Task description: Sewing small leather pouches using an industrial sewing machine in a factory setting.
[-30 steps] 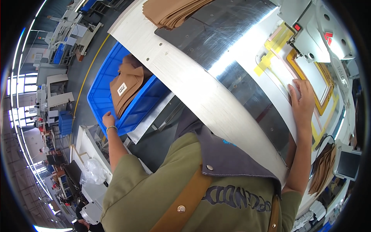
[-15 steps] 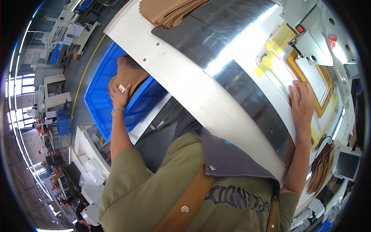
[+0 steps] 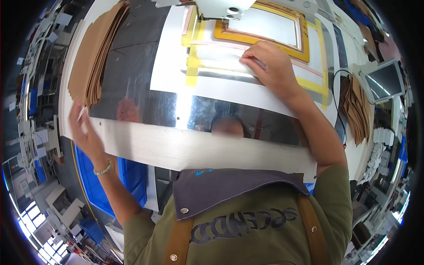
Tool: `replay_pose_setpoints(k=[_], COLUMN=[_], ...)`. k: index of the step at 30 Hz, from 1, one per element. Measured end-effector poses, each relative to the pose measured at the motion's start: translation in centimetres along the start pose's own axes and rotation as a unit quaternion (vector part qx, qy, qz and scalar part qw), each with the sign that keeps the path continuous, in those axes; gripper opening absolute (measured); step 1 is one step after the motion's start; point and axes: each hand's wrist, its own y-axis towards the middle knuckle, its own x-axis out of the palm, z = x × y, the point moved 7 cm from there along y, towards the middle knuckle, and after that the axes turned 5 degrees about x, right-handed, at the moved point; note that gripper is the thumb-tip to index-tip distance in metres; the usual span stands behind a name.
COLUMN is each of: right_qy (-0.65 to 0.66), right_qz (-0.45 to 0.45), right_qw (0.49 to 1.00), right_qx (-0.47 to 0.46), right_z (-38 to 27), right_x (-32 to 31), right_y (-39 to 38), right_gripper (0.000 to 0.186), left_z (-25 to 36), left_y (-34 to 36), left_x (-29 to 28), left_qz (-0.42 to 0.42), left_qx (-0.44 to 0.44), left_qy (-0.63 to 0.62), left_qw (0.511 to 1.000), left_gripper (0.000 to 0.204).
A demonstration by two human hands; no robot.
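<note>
My left hand [image 3: 86, 134] is raised at the table's left side, fingers apart and a little blurred, holding nothing that shows. A small white patch sits on one finger. Its fingertips are at the lower end of a stack of brown, flat fabric-like pieces [image 3: 90, 66]; whether they touch is unclear. Over the white, yellow-taped sheet [image 3: 172, 75], my right hand [image 3: 276, 73] is bent with thumb and forefinger tips close together, low over the sheet. Anything between them is too small to make out. Just beyond it lies a yellow-orange rectangular frame [image 3: 304, 39] with a white inside.
A white machine head [image 3: 221, 9] overhangs the far edge of the work area. Below the metal table edge [image 3: 212, 150], a blue bin [image 3: 95, 185] stands at the left. On the right are a screen [image 3: 382, 81], a cable and more brown pieces [image 3: 355, 110].
My left hand has left the brown piece in the blue bin and come up to the stack on the table. My right hand has curled its fingers into a pinch. The view has turned.
</note>
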Motion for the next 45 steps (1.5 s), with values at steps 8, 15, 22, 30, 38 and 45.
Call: replay_pose_setpoints(k=[8,15,22,30,38,45], right_qy=[0.015,0.014,0.135,0.017,-0.066,-0.024], right_qz=[-0.001,0.000,-0.077,-0.068,-0.244,-0.191], right_qw=[1.000,1.000,0.977,0.972,0.923,0.944], right_qx=[-0.014,-0.018,0.145,0.226,0.289,0.266], right_z=[-0.6,-0.1,2.8,7.6,10.3,9.5], right_x=[0.4,-0.5,-2.6,-6.5,-4.5,-2.4], right_y=[0.0,0.3,2.1,6.4,4.9,5.8], right_gripper=[0.010,0.012,0.018,0.019,0.019,0.020], left_z=[19.1,21.3,21.3,19.5,17.8,17.6], left_y=[2.2,1.0,0.7,3.2,3.4,2.4], left_x=[20.5,25.4,25.0,23.5,25.0,26.4], left_qz=[-0.327,-0.348,-0.331,-0.229,-0.292,-0.382], left_qx=[0.321,0.378,0.340,0.319,0.403,0.392], left_qy=[-0.208,-0.230,-0.156,-0.142,-0.057,-0.019], left_qw=[0.864,0.826,0.866,0.908,0.866,0.837], left_gripper=[0.054,0.053,0.046,0.023,0.045,0.073])
